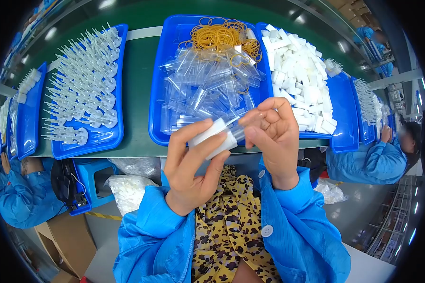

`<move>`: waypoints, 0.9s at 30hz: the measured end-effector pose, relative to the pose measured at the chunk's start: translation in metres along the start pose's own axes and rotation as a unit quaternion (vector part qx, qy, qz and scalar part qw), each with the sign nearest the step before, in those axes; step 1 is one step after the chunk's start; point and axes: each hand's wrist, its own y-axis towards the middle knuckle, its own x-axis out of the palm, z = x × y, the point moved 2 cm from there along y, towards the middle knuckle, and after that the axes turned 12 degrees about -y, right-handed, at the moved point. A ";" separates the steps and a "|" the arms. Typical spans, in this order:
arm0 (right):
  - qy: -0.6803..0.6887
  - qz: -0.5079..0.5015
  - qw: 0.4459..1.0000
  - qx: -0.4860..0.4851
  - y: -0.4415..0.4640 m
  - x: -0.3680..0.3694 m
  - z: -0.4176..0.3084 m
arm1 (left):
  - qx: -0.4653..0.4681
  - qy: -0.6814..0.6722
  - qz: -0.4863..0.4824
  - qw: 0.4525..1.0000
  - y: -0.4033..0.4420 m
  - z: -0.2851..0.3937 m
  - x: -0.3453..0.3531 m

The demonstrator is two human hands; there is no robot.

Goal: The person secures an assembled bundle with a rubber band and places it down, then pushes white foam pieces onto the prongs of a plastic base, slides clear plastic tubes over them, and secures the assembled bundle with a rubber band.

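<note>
Running this remotely off the head cam, and both of my hands are busy up in front of the near edge of the middle tray [155,96]. Left hand [186,167] has its thumb and fingers wrapped around a white block [207,134], gripping it from both sides, tilted, one end toward the other hand. Right hand [275,141] has thumb and index fingertip pinched on a clear plastic piece [239,133], the other fingers loosely curled and not gripping anything I can make out. The clear bit sits right at the end of the block, with a thin pale rod [233,119] next to it. Can't tell from here if they're actually joined or just touching

My read is it's a fitting step, clear part to white part. What I'd want next is the left grip steady and the right fingertips lining the clear piece up straight, no squeezing, since it looks thin enough to buckle

Supplies around it: clear sleeves [200,89] and yellow rubber bands [215,37] in the middle tray, a heap of white pieces [301,75] in the tray to the right, rows of white pronged parts [82,80] to the left
</note>
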 end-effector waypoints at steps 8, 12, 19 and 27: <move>-0.311 0.066 0.922 -0.222 -0.006 0.024 0.004 | 0.028 0.006 0.026 0.999 -0.005 -0.005 0.009; -0.366 0.072 0.890 -0.263 -0.005 0.020 0.009 | 0.076 0.047 0.017 0.996 -0.004 -0.004 0.014; -0.450 0.134 0.794 -0.387 -0.014 0.025 0.002 | 0.059 -0.038 0.047 0.996 -0.010 -0.010 0.014; -0.376 0.086 0.869 -0.310 -0.005 0.010 0.011 | -0.031 -0.143 0.065 0.987 -0.013 -0.015 0.011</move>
